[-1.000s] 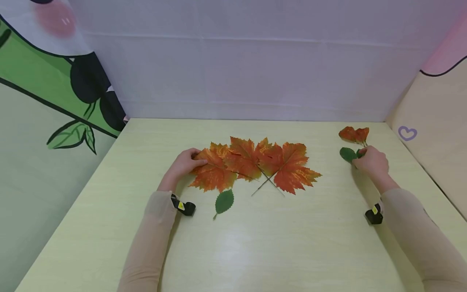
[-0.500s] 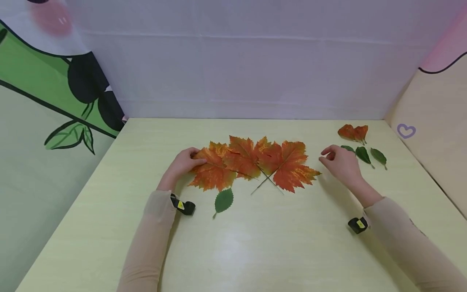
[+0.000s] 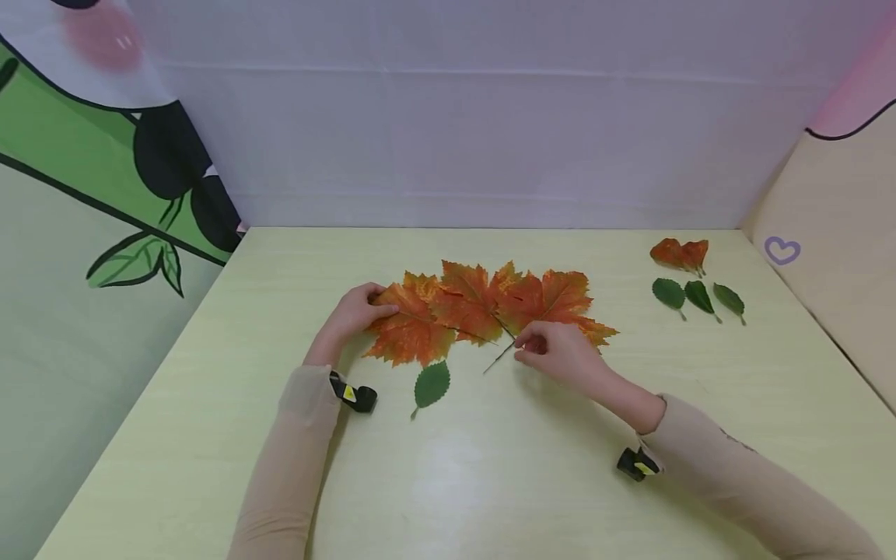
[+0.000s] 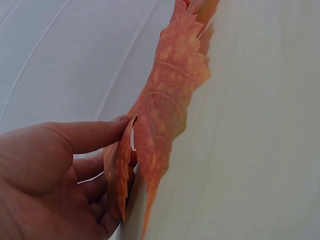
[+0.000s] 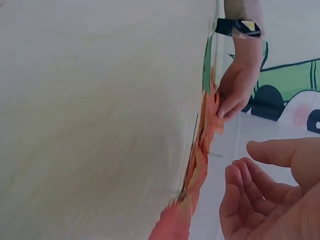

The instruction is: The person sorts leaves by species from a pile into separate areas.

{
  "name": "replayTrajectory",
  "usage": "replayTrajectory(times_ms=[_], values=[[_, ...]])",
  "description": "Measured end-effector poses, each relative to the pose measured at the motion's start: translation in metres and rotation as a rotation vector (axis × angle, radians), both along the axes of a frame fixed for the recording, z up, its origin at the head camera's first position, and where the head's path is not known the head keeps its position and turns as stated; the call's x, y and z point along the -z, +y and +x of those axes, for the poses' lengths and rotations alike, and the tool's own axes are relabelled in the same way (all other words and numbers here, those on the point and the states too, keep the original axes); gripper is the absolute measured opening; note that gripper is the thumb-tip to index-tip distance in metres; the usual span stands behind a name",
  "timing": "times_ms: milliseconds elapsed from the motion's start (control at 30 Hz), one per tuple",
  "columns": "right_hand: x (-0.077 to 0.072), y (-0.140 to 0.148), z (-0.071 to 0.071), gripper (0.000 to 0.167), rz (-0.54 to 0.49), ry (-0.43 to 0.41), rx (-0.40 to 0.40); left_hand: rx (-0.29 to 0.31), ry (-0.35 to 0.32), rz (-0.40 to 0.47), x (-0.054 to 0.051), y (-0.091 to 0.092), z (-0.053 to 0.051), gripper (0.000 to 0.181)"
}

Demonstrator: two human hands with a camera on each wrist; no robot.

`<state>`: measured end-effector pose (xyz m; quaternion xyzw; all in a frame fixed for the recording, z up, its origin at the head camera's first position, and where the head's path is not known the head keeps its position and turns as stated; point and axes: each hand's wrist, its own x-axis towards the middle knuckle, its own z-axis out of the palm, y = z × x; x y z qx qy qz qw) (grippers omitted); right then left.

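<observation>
Overlapping orange maple leaves (image 3: 465, 303) lie in a row across the table's middle, their thin dark stems crossing in front. At the row's left end, my left hand (image 3: 353, 315) pinches the edge of a maple leaf (image 4: 165, 95) between thumb and fingers. My right hand (image 3: 560, 350) hovers over the crossed stems and covers part of the rightmost maple leaf (image 3: 553, 292). In the right wrist view, the thumb and loosely bent fingers of that right hand (image 5: 275, 185) are apart, with nothing between them. One green leaf (image 3: 432, 383) lies just below the row.
At the back right of the table (image 3: 448, 482), three green leaves (image 3: 668, 292) lie side by side. Behind them are small orange-red leaves (image 3: 677, 253). A pale cloth wall (image 3: 490, 148) rises along the back edge, with printed panels at both sides.
My right hand has left the small green leaves at the right and moved left to the maple leaf stems. Those green leaves now lie uncovered. The left hand has stayed put.
</observation>
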<state>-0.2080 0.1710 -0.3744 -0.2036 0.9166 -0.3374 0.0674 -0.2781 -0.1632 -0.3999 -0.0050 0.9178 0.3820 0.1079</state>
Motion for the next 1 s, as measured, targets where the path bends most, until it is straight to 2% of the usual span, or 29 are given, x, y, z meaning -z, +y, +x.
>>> replayTrajectory(times_ms=[267, 433, 533, 667, 800, 1000], values=[[0.003, -0.045, 0.011, 0.008, 0.023, -0.022, -0.118, 0.006, 0.001, -0.007, 0.001, 0.001, 0.0, 0.05], [0.006, -0.073, 0.016, 0.014, 0.116, -0.032, -0.233, -0.001, -0.002, -0.012, 0.002, 0.001, 0.0, 0.05], [0.008, -0.087, 0.018, 0.014, 0.167, -0.022, -0.266, 0.0, -0.001, -0.017, 0.002, 0.001, 0.0, 0.051], [0.011, -0.102, 0.02, 0.024, 0.234, -0.014, -0.243, -0.004, -0.005, -0.019, 0.002, 0.001, 0.0, 0.052], [0.014, -0.113, 0.019, 0.04, 0.334, -0.017, -0.202, -0.01, -0.011, -0.018, 0.002, 0.001, 0.001, 0.052], [0.012, -0.121, 0.018, 0.055, 0.495, -0.01, -0.178, -0.009, -0.002, -0.016, 0.0, 0.002, 0.001, 0.051]])
